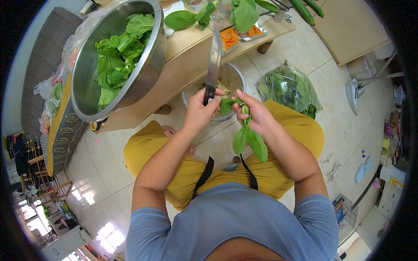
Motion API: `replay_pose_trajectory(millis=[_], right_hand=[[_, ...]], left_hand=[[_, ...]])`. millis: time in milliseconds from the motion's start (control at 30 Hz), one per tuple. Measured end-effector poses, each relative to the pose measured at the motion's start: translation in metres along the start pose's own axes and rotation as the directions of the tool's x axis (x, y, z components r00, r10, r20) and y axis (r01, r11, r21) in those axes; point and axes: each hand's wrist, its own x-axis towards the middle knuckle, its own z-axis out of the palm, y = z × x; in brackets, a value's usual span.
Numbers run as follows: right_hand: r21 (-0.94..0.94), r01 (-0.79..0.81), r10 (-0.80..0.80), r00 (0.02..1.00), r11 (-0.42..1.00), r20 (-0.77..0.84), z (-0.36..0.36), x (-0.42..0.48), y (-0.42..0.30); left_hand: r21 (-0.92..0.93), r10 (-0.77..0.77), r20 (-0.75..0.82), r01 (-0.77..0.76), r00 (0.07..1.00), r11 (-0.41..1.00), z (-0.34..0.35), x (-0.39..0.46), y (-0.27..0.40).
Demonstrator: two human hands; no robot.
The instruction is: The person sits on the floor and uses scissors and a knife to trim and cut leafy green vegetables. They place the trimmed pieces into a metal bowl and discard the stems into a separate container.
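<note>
My left hand [200, 110] is closed around the black handle of a kitchen knife [214, 58], whose broad blade points up and away from me. In my right hand [258, 114] is a small bunch of bok choy [240, 141], its leaves hanging toward my lap. Another green leaf [226, 106] shows between the two hands, and I cannot tell whether the left fingers also grip it. Below the hands a round bin [242, 78] stands on the floor, with pale scraps partly visible inside.
A steel basin [80, 88] of cut leafy greens [122, 53] rests on the wooden table [186, 55] at left. Loose bok choy [181, 20], orange packets [229, 39] and scissors [287, 18] lie farther along. A plastic bag of greens [287, 86] sits on the floor; cucumbers [302, 12] lie upper right.
</note>
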Motion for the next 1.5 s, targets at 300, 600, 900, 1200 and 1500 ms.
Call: replay_pose_trajectory(millis=[300, 600, 900, 1200, 1500], right_hand=[[0.081, 0.018, -0.022, 0.999, 0.997, 0.047, -0.001, -0.001, -0.003], [-0.643, 0.377, -0.379, 0.914, 0.666, 0.143, -0.003, -0.005, -0.007], [-0.805, 0.565, -0.517, 0.751, 0.180, 0.411, -0.004, -0.004, -0.005], [-0.804, 0.508, -0.375, 0.842, 0.310, 0.388, -0.009, -0.002, -0.010], [-0.812, 0.368, -0.165, 0.930, 0.453, 0.330, 0.005, -0.027, -0.036]], left_hand=[[0.159, 0.140, 0.087, -0.152, 0.986, 0.975, 0.018, -0.003, -0.011], [0.050, -0.030, 0.065, 0.026, 0.997, 0.998, 0.008, -0.002, 0.006], [0.111, -0.094, 0.205, 0.072, 0.974, 0.991, -0.003, -0.009, 0.012], [0.191, -0.127, 0.169, 0.094, 0.977, 0.977, -0.003, -0.008, 0.013], [0.587, 0.172, 0.092, -0.193, 0.981, 0.786, -0.016, -0.034, 0.054]])
